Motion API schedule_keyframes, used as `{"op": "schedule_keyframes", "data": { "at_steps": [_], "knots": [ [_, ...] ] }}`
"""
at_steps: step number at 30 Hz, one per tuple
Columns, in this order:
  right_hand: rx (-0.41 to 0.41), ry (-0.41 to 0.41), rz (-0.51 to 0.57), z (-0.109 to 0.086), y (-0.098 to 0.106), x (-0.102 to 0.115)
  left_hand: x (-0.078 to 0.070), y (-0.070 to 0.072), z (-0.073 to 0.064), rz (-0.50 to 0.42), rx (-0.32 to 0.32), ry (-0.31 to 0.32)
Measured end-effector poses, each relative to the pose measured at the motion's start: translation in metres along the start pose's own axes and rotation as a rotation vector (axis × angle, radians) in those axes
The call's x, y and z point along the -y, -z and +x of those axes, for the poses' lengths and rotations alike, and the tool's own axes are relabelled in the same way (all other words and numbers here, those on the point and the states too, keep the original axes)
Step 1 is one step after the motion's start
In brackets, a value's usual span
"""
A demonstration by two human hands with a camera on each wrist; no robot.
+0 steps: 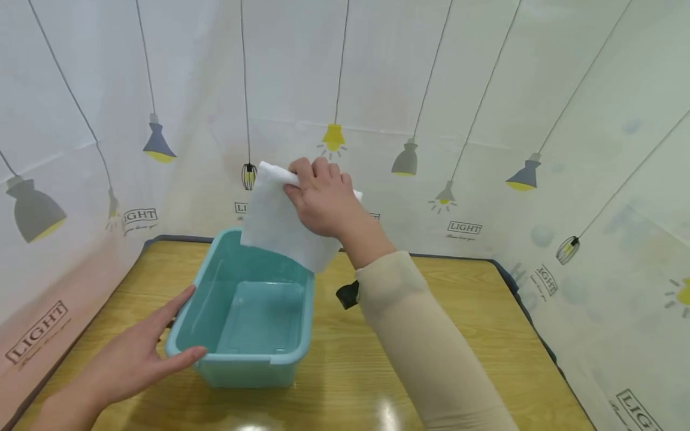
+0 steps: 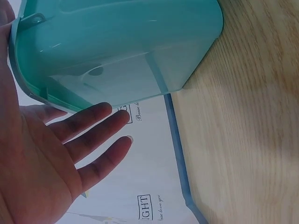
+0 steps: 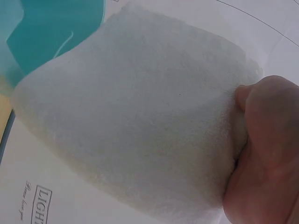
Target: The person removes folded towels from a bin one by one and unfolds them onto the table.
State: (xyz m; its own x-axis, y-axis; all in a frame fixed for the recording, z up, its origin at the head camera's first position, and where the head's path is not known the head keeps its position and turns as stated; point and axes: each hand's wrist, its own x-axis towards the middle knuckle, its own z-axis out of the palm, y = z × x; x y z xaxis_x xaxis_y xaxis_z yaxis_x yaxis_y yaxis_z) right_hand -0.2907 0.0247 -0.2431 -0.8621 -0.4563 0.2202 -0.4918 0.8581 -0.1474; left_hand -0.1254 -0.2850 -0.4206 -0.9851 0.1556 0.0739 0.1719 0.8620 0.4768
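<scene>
While the right hand point(image 1: 326, 200) grips a white cloth point(image 1: 275, 218) at one o'clock by the teal bin point(image 1: 248, 372), the left hand point(image 1: 129, 359), fingers loosely spread at eight, could let a bump skid the bin.

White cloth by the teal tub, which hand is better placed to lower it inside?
Probably the right hand: its grip is on the white cloth, near the far end of the teal tub. The left hand holds no cloth and is at the tub's near-left corner.
</scene>
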Motion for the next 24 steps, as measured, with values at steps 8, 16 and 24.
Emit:
{"op": "schedule_keyframes", "data": {
  "at_steps": [8, 16, 24],
  "knots": [
    [-0.004, -0.031, -0.009, -0.013, 0.009, -0.027, 0.006, 0.004, 0.0, -0.006, -0.014, -0.03],
    [0.009, -0.065, 0.029, -0.029, 0.005, -0.055, 0.016, 0.013, 0.003, -0.041, 0.005, -0.038],
    [0.013, -0.064, 0.04, -0.051, -0.009, -0.079, 0.02, 0.013, 0.002, -0.032, 0.02, -0.021]
  ]
}}
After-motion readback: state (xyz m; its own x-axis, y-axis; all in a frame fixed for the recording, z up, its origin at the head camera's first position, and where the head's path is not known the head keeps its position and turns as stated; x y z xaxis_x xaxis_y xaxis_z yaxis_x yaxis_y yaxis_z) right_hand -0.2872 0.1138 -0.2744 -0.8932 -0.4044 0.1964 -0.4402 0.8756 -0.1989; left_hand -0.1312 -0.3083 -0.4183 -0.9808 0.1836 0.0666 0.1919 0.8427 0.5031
